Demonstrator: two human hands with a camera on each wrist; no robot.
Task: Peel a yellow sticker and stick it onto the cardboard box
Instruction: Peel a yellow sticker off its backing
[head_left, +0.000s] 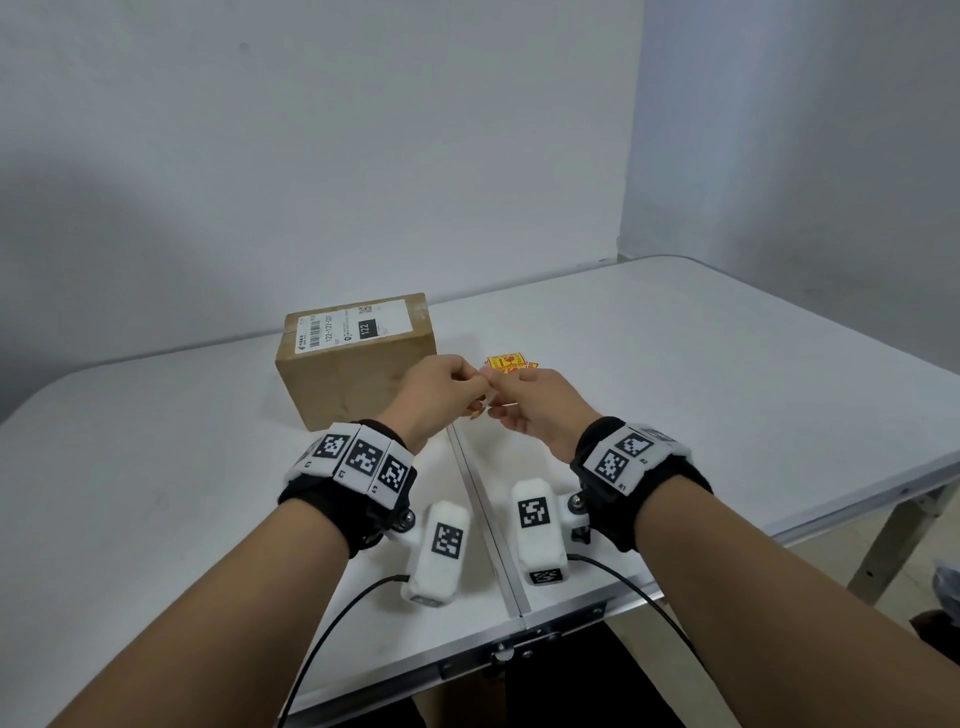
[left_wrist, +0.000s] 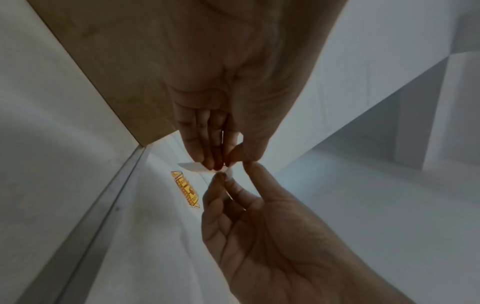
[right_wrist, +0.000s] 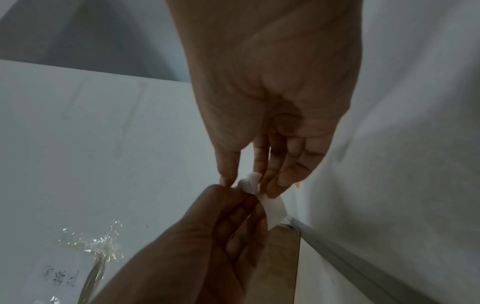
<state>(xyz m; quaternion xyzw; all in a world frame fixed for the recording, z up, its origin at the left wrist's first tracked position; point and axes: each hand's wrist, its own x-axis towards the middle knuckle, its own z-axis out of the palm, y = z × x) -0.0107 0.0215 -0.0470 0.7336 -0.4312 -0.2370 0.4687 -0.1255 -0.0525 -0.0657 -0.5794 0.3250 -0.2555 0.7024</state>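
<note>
A brown cardboard box (head_left: 353, 364) with a white shipping label on top stands on the white table (head_left: 675, 374). A small pile of yellow stickers (head_left: 506, 362) lies just right of it, seen also as a yellow sticker (left_wrist: 185, 189) in the left wrist view. In front of the pile my two hands meet above the table. My left hand (head_left: 475, 382) and right hand (head_left: 494, 388) both pinch one small sticker piece (left_wrist: 193, 165) that shows its white backing (right_wrist: 272, 208). Its printed face is hidden by my fingers. The box's corner (right_wrist: 283, 257) sits just beyond my left hand (right_wrist: 241, 197).
A metal seam (head_left: 485, 514) runs down the middle of the table between my forearms. Crumpled clear plastic (right_wrist: 96, 244) and a paper with handwriting (right_wrist: 59, 279) show in the right wrist view. The wall stands close behind the box, and the table's right edge drops off.
</note>
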